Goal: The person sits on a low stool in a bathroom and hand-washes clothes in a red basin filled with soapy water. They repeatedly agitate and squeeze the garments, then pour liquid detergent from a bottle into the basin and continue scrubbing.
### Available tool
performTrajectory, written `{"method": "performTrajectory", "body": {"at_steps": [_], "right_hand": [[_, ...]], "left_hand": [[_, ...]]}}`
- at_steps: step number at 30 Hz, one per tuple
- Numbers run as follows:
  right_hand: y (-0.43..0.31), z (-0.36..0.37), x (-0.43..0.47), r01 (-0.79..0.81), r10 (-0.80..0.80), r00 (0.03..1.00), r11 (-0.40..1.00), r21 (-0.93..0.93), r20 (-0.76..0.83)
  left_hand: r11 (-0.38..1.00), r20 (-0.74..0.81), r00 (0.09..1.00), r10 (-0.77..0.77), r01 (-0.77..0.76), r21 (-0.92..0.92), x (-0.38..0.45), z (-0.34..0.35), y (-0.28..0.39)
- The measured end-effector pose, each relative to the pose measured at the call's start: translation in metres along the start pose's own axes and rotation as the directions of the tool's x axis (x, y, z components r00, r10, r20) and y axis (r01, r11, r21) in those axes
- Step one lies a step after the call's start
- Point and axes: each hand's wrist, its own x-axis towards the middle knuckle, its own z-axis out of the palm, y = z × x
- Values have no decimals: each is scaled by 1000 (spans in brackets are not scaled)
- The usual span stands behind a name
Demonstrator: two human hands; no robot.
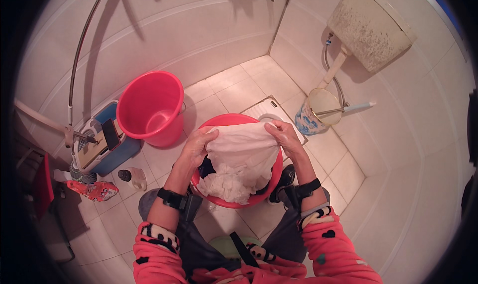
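Note:
A wet white garment (242, 146) is stretched between my two hands, its lower part bunched over a red plastic basin (275, 183). My left hand (199, 144) grips its upper left corner, thumb on top. At the upper right corner, my right hand (285, 136) pinches the cloth. Dark fabric (206, 168) shows in the basin beneath the white cloth; the rest of what the basin holds is hidden. The basin stands on the tiled floor between my feet.
A red bucket (151, 104) stands at upper left, beside a blue mop bucket (115, 155) with a phone (110, 134) on top. A detergent bottle (134, 178) and a red packet (95, 190) are nearby. Behind the basin lies a squat toilet (261, 110); a waste bin (312, 116) holding a brush is at right.

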Motion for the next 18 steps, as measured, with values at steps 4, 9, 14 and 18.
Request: {"method": "performTrajectory", "body": {"at_steps": [4, 9, 14, 18], "right_hand": [[-2, -3, 0, 23, -22, 1000, 999, 32, -16], [-2, -8, 1, 59, -58, 998, 992, 113, -8], [0, -11, 0, 94, -96, 995, 985, 144, 9], [1, -14, 1, 86, -88, 996, 980, 178, -2]], "left_hand": [[998, -11, 998, 55, -54, 24, 1, -5, 0], [975, -101, 979, 178, -162, 150, 1, -4, 0], [947, -176, 952, 251, -204, 248, 0, -2, 1], [958, -129, 969, 212, -180, 222, 2, -7, -1]]}}
